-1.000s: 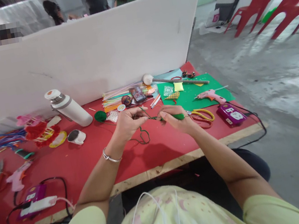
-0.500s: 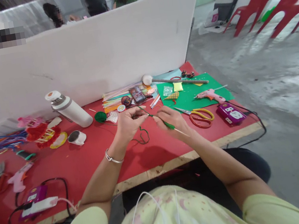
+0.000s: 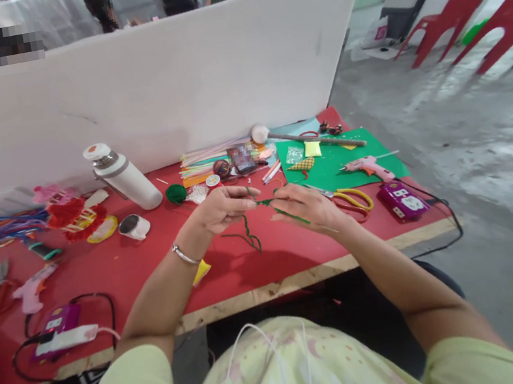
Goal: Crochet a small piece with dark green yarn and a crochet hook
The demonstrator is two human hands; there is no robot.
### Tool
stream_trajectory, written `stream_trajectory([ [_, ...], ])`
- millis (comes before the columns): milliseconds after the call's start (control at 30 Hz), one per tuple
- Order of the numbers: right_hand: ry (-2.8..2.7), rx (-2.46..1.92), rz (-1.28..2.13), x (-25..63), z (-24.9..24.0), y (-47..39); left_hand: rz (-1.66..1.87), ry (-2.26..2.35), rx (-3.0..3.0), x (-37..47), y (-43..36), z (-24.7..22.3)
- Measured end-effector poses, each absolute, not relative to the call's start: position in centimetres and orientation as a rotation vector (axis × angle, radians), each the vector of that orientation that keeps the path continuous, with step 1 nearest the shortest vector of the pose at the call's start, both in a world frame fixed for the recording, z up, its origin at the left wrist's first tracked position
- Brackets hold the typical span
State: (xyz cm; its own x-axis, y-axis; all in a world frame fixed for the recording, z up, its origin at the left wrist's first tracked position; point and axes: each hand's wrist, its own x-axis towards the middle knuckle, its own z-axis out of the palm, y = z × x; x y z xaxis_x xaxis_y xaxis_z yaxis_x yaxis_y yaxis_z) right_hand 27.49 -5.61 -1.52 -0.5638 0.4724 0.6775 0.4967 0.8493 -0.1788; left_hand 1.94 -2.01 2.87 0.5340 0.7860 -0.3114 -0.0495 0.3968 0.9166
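Note:
My left hand (image 3: 226,210) pinches a strand of green yarn (image 3: 254,240), and its loose tail hangs down over the red tabletop. Close beside it, my right hand (image 3: 311,205) is closed on a thin white stick (image 3: 328,229) partly wrapped in green (image 3: 293,216). Green yarn runs across the small gap between my fingertips; the exact finger grip there is too small to tell. Behind my left hand lies a ball of green yarn (image 3: 176,194) beside a pack of white beads (image 3: 196,194). Scissors (image 3: 354,198) with red and yellow handles lie just past my right hand.
A white flask (image 3: 128,181) and a metal cup (image 3: 134,227) stand at left. Pink glue guns (image 3: 368,165) (image 3: 30,291) lie at both sides, with corded purple power boxes (image 3: 401,199). A white board (image 3: 145,99) closes off the back. A yellow piece (image 3: 202,271) lies by my left wrist.
My hands have moved slightly apart, and my right hand has turned, so less of the stick shows. The view has shifted a little, and the yellow piece by my left wrist has come into sight.

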Motion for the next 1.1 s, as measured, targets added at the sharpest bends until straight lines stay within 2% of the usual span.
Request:
stream_trajectory([
  [167, -2.374, -0.725, -0.177, 27.9, -0.3, -5.9, 0.641, 0.936, 1.177, 1.9, -1.0, 2.9],
  [300, -2.357, -0.709, -0.073, 28.1, -0.1, -6.3, 0.648, 0.968, 1.266, 2.0, -0.8, 2.8],
  [400, -2.280, -0.656, 0.186, 28.5, 0.3, -6.5, 0.634, 0.944, 1.293, 1.9, -0.9, 3.0],
  [500, -2.101, -0.622, 0.583, 28.6, 0.3, -6.6, 0.635, 0.897, 1.291, 1.9, -1.3, 3.5],
  [600, -1.784, -0.622, 1.066, 27.4, -1.0, -6.6, 0.685, 0.829, 1.282, 2.6, -1.9, 3.5],
  [667, -1.506, -0.589, 1.256, 25.8, -2.5, -6.6, 0.736, 0.793, 1.264, 3.7, -2.5, 3.1],
  [833, -1.211, -0.786, 1.062, 22.3, -5.1, -6.7, 1.028, 0.811, 1.148, 6.3, -3.9, 1.5],
  [1100, -1.283, -0.824, 0.953, 22.7, -4.3, -7.4, 1.083, 0.845, 1.077, 5.8, -4.3, 0.8],
])
